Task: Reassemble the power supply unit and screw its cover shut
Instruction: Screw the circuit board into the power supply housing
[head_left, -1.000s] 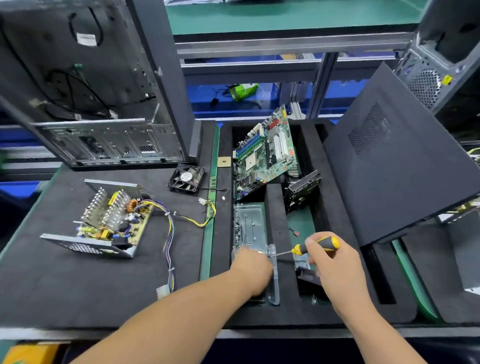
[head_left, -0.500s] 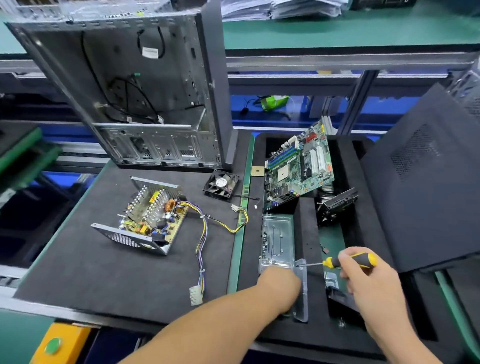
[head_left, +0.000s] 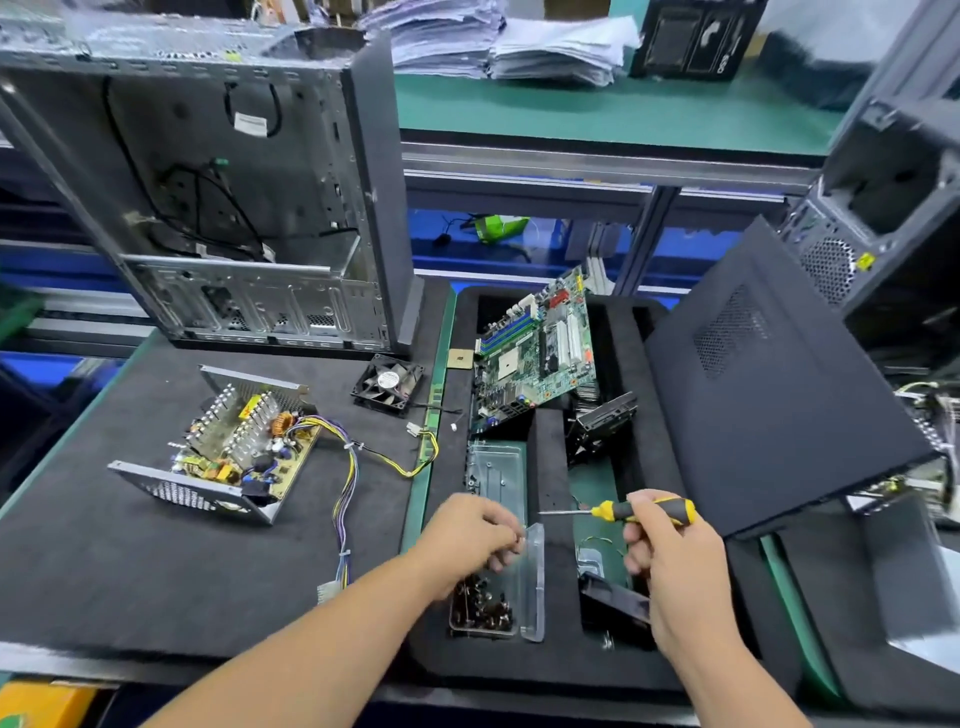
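While the left hand (head_left: 470, 540) curls its fingertips over the clear screw box (head_left: 498, 597), apparently pinching sth small there, the right hand (head_left: 670, 561) has its grip clamped on the yellow-black screwdriver (head_left: 628, 510), tip pointing left; box sits in the foam tray (head_left: 550, 660); further left on the table (head_left: 130, 582) lies the open PSU (head_left: 234, 452), cover off, w/ cables trailing right; fan (head_left: 387, 383) beyond; motherboard (head_left: 535, 358) leans far in tray.
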